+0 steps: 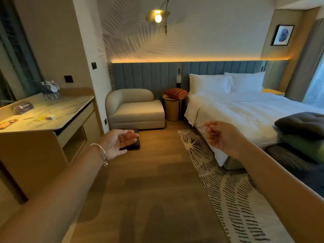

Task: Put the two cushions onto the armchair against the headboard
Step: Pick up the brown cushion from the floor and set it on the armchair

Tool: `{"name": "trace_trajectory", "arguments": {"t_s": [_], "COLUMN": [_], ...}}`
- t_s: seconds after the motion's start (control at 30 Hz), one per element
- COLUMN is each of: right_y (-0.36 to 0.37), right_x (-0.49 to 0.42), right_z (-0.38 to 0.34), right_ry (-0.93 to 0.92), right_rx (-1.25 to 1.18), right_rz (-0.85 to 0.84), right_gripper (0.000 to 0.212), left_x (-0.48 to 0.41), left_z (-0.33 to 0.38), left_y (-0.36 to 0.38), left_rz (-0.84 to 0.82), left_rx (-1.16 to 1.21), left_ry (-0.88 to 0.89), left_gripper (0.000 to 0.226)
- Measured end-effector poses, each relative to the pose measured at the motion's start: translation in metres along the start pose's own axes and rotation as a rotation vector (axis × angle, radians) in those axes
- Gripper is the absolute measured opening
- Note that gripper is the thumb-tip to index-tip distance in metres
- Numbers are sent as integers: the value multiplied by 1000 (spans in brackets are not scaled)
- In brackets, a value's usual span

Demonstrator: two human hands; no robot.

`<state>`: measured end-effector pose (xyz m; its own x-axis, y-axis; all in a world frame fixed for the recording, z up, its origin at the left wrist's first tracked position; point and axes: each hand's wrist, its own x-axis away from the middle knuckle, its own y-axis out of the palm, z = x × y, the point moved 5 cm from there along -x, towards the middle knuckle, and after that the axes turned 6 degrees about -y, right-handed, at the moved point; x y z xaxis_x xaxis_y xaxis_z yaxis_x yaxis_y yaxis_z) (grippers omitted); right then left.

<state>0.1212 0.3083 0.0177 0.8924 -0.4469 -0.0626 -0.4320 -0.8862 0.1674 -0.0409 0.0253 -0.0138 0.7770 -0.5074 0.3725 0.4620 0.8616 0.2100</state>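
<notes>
Hotel bedroom, wood floor, patterned rug (233,195) along the bed (245,109). Both hands are out front and empty: left hand (117,142) palm up, fingers (130,135) loosely spread; right hand (220,135) half curled, holding nothing. Red checked cushion (176,93) sits on the round side table (172,109), between bed and armchair (135,111) at the far headboard (149,76). Dark cushion (133,146) lies on the floor just beyond the left hand. Armchair seat is bare, so neither is placed. Risks: a one-handed grab drops a floppy cushion; the rug edge could trip; a cushion set flat slides away from the headboard side.
</notes>
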Motion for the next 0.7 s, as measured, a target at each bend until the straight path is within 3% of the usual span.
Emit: {"name": "trace_trajectory", "arguments": {"t_s": [0.43, 0.7], "right_y": [-7, -3], "right_x": [-91, -163], "right_z": [13, 20], "right_ry": [50, 5], "right_rx": [-28, -32], "right_rz": [-65, -26], "right_gripper": [21, 17], "left_x": [-74, -149], "left_z": [23, 63], "left_y": [11, 8], "left_rz": [90, 29], "left_rx": [-3, -54], "left_ry": [26, 43], "left_gripper": [21, 21]}}
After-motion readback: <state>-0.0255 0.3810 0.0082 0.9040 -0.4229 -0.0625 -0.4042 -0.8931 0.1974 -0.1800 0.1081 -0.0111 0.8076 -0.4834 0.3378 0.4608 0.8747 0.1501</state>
